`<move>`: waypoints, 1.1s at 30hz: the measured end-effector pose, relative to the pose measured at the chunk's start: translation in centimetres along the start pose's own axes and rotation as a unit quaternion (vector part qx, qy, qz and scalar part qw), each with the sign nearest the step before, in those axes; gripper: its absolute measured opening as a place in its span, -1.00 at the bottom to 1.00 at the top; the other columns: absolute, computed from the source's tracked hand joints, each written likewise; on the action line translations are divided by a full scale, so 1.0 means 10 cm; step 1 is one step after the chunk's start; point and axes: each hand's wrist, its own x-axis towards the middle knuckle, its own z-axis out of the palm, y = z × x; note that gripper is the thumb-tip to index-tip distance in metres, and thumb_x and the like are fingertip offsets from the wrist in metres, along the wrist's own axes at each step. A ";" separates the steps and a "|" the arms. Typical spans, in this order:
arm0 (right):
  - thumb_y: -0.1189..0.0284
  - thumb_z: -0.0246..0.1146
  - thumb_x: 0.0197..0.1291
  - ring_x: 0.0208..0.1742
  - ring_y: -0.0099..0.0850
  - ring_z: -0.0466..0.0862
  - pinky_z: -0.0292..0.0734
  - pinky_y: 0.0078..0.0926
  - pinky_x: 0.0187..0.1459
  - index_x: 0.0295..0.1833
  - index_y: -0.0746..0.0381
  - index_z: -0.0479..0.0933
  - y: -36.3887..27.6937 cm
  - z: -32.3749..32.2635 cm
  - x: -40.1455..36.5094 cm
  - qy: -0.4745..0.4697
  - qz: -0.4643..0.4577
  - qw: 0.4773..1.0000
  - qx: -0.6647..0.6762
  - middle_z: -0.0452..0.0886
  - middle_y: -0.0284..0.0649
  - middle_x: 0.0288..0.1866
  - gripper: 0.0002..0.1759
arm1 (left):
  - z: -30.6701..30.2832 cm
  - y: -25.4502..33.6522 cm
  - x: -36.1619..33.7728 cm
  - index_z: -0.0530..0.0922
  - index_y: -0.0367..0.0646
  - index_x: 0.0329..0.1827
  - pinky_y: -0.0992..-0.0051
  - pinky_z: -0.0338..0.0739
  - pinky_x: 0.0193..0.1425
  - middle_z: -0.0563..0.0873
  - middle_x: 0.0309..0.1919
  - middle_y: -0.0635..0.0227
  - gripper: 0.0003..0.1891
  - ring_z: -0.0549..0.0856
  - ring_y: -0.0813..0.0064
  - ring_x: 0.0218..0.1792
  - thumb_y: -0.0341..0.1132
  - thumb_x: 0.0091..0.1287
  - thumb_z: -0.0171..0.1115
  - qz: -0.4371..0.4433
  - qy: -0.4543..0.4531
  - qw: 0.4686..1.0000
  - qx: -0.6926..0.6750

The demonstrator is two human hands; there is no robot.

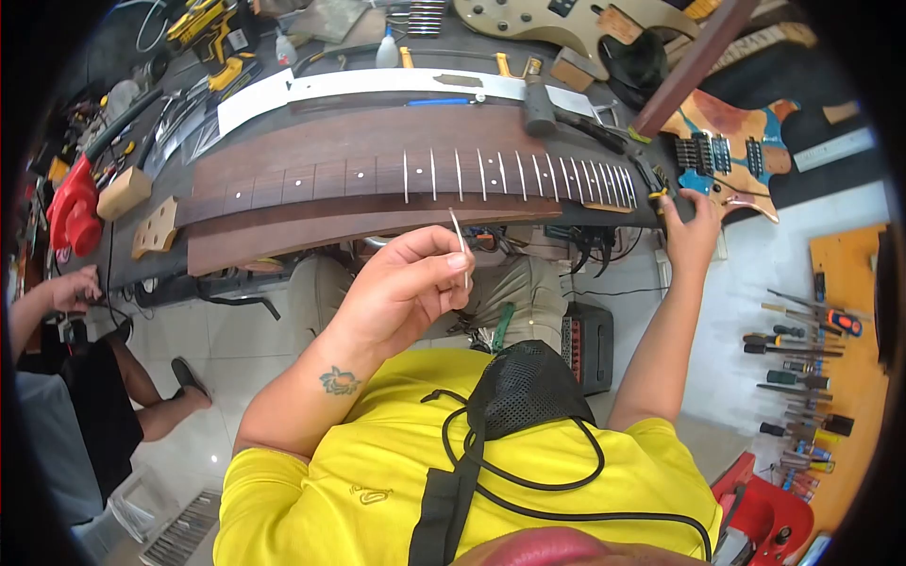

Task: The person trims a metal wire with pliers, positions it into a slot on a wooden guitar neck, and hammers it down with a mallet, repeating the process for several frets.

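Observation:
My left hand is closed, pinching a thin fret wire upright between thumb and fingers, just in front of the guitar neck. At the right edge of the bench, my right hand has its fingers around the handles of pliers; how firmly it grips them is hard to see. The long dark guitar neck lies across the bench on brown boards. Metal frets line its right half, while the left half shows bare slots and dot inlays. Its light headstock points left.
A hammer stands behind the neck, near a white strip and a blue pen. A yellow drill lies back left, a colourful guitar back right. Files hang on an orange board. Another person's hand is at far left.

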 end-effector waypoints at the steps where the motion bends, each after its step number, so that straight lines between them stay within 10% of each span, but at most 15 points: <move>1: 0.22 0.66 0.18 0.07 -0.11 0.78 0.66 -0.16 0.21 0.02 0.32 0.76 -0.28 -0.08 -0.02 0.070 0.002 0.994 0.079 0.80 -0.08 0.02 -0.55 | -0.01 0.01 0.01 0.71 -0.17 0.01 0.49 0.63 -0.03 0.77 -0.21 0.46 -0.94 0.71 0.62 -0.21 -0.39 0.62 0.37 0.006 0.003 1.000 -0.003; 3: 0.27 0.65 0.16 0.08 -0.18 0.77 0.66 -0.25 0.18 0.10 0.32 0.72 -1.20 -0.31 -0.21 -0.068 -0.044 0.947 0.310 0.77 -0.14 -0.01 -0.51 | 0.01 0.00 0.03 0.72 -0.18 0.01 0.51 0.64 -0.01 0.77 -0.23 0.46 -0.94 0.72 0.60 -0.21 -0.40 0.61 0.37 -0.020 0.006 1.000 -0.015; 5: 0.29 0.68 0.08 0.08 -0.20 0.76 0.67 -0.29 0.18 0.21 0.29 0.70 -1.91 -0.52 -0.30 -0.209 -0.218 0.884 0.357 0.74 -0.15 0.02 -0.40 | 0.03 -0.01 0.04 0.73 -0.19 0.02 0.51 0.64 -0.01 0.78 -0.21 0.45 -0.93 0.73 0.59 -0.19 -0.41 0.61 0.37 -0.025 0.001 1.000 -0.019; 10: 0.29 0.76 -0.10 0.09 -0.26 0.75 0.65 -0.30 0.21 0.42 0.33 0.63 -2.45 -0.40 -0.37 -0.311 -0.284 0.818 0.393 0.73 -0.12 0.09 -0.09 | 0.01 0.05 -0.02 0.74 -0.22 0.04 0.49 0.66 0.03 0.80 -0.14 0.40 -0.91 0.76 0.57 -0.13 -0.41 0.61 0.37 0.002 -0.025 1.000 -0.017; 33: 0.22 0.67 -0.07 0.22 -0.05 0.72 0.62 -0.17 0.32 0.20 0.30 0.68 -3.20 0.77 0.05 -0.318 -0.319 0.856 0.253 0.76 -0.06 0.13 -0.30 | -0.66 0.17 -0.61 0.65 -0.24 0.16 0.53 0.52 0.08 0.72 -0.05 0.34 -0.73 0.64 0.56 -0.07 -0.29 0.53 0.32 0.035 0.043 0.998 0.043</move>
